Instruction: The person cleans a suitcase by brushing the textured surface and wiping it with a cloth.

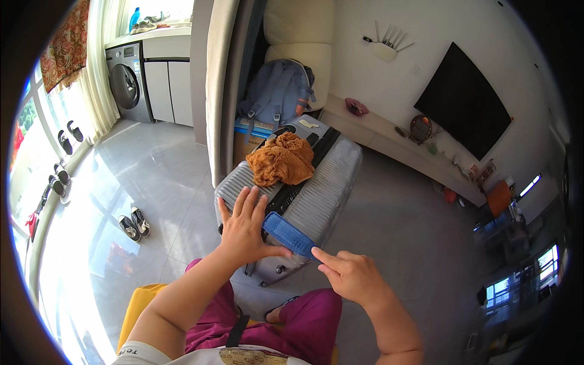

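A silver-grey ribbed suitcase (331, 176) stands in front of my knees, with a black strip along its top and small wheels at the near end. My left hand (244, 228) lies on its near left part, fingers stretched and spread. My right hand (350, 274) is closed round the handle of a blue brush (291, 236), index finger stretched along it. The brush head rests over the near end of the suitcase, beside my left thumb; its underside is hidden. Farther up the suitcase lies a crumpled brown cloth (283, 159), apart from both hands.
Behind the suitcase, a blue-grey backpack (277, 91) sits against a cream chair (298, 30). A low white cabinet (389, 137) runs along the right wall beneath a black television (465, 100). Dark shoes (134, 224) lie on the grey tiles at left; a washing machine (129, 82) stands beyond.
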